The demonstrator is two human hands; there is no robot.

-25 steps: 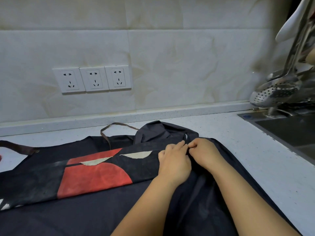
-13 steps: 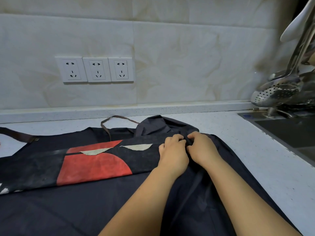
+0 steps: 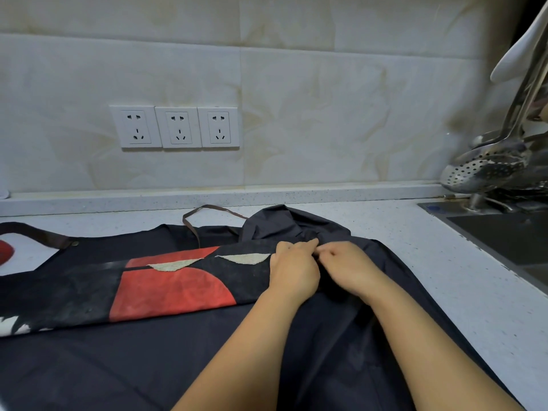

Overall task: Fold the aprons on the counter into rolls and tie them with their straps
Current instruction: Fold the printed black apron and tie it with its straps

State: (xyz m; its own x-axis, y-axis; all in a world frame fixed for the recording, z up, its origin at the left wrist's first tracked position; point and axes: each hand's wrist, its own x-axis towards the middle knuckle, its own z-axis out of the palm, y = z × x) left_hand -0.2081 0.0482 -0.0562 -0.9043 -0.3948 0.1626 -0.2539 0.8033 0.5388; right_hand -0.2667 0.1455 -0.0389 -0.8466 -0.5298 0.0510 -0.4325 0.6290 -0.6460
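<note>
Task item: dark apron (image 3: pixel 148 366) spread flat on counter (image 3: pixel 444 277), covering frame from 9 round to 5 o'clock. Patterned apron (image 3: pixel 166 289) (red/black/beige) lies on top as a folded strip, at 9 o'clock of the hands. L hand (image 3: pixel 293 271) + R hand (image 3: pixel 350 265) side by side, touching, approx frame centre. Both have fingers curled, pinching bunched dark fabric at their 12 o'clock edge. Brown strap (image 3: pixel 212 206) loops on counter at 11 o'clock of hands. Further out: 3 wall sockets (image 3: pixel 178 127) at 10-11 o'clock, sink (image 3: pixel 489 232) at 3 o'clock, perforated ladle (image 3: pixel 480 170) at 2 o'clock above it.
</note>
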